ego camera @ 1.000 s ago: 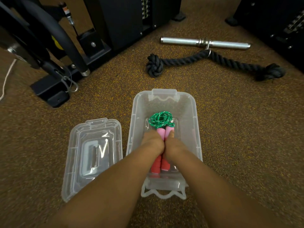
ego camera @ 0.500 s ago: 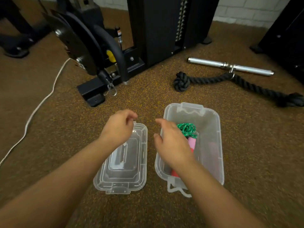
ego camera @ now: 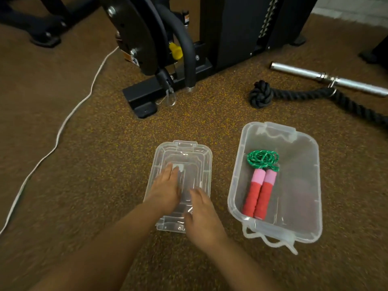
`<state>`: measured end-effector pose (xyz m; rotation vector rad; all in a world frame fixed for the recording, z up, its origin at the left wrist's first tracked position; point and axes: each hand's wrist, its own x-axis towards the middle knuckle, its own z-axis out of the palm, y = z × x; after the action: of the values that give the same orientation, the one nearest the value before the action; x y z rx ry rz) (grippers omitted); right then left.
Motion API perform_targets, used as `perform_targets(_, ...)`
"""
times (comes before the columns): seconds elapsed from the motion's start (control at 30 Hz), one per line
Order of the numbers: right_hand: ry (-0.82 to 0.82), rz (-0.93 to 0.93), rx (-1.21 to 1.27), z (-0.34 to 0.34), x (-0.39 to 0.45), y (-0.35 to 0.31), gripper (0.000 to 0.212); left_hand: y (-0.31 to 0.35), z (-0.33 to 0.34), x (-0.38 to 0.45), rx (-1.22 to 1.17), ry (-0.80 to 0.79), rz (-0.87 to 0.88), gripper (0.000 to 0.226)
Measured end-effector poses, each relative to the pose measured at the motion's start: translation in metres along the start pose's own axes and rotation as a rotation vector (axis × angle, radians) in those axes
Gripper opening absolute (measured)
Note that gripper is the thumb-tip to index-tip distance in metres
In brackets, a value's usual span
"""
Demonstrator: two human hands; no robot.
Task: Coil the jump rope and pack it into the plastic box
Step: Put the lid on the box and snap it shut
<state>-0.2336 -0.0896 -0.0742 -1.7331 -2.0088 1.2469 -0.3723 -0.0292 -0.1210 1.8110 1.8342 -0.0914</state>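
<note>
On floor, rope (ego camera: 261, 181) lies coiled in box (ego camera: 310, 232); packing looks done. Both hands are on lid (ego camera: 195, 156) beside it: L hand (ego camera: 165, 190) flat, R hand (ego camera: 202, 215) at near edge, grip unclear. Next: lift lid, seat on box.

Lighting: even, fairly bright, from overhead; shadows soft and short. Glare: white glints on the clear plastic lid (ego camera: 184, 162) and on the silver metal bar (ego camera: 327, 77) far right. Blur: forearms and near floor smeared (motion); speckled brown rubber floor (ego camera: 210, 122) sharpest mid-frame. Distortion: wide-angle bowing at edges; corners darken, notably the far black gym machine (ego camera: 237, 32).
</note>
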Motion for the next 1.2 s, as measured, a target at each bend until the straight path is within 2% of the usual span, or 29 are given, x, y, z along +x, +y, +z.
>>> perform_targets(0.2, -0.032, 0.231, 0.046, 0.019, -0.006, 0.04, 0.056, -0.001, 0.017, -0.005, 0.091, -0.244, 0.012, 0.068)
perform_targets(0.33, 0.031, 0.427, 0.367, 0.037, 0.006, 0.055, 0.038, 0.003, 0.019, -0.005, 0.032, -0.265, -0.028, 0.071)
perform_targets(0.4, 0.018, 0.521, 0.554, 0.029, 0.01, 0.04, 0.048, 0.011, 0.016, -0.003, -0.085, -0.277, -0.069, 0.072)
perform_targets(0.5, -0.038, 0.733, 0.808, 0.014, 0.012, 0.019, 0.083, 0.026, 0.008, 0.001, -0.233, -0.289, -0.194, 0.081)
perform_targets(0.57, -0.041, 0.777, 0.852, 0.011, 0.012, 0.014, 0.082, 0.036, -0.002, 0.002, -0.321, -0.288, -0.284, 0.098)
perform_targets(0.67, -0.003, 0.674, 0.9, 0.011, 0.015, -0.001, 0.045, 0.043, -0.022, 0.006, -0.495, -0.288, -0.357, 0.12)
perform_targets(0.73, 0.057, 0.613, 0.941, 0.007, 0.018, -0.016, 0.033, 0.044, -0.036, 0.009, -0.613, -0.277, -0.383, 0.126)
perform_targets(0.8, 0.094, 0.518, 0.951, 0.0, 0.019, -0.034, 0.029, 0.044, -0.049, 0.011, -0.648, -0.23, -0.427, 0.113)
perform_targets(0.9, 0.033, 0.394, 0.91, -0.016, 0.012, -0.057, 0.024, 0.043, -0.068, 0.007, -0.577, -0.09, -0.413, 0.066)
perform_targets(0.97, -0.009, 0.319, 0.861, -0.023, 0.009, -0.061, 0.021, 0.039, -0.082, 0.001, -0.596, -0.007, -0.374, 0.048)
perform_targets(1.1, 0.054, 0.229, 0.759, -0.056, -0.008, -0.056, 0.038, 0.039, -0.116, -0.016, -0.815, 0.105, -0.379, 0.029)
perform_targets(1.2, 0.181, 0.162, 0.686, -0.085, -0.02, -0.049, 0.04, 0.043, -0.137, -0.025, -1.09, 0.087, -0.384, 0.036)
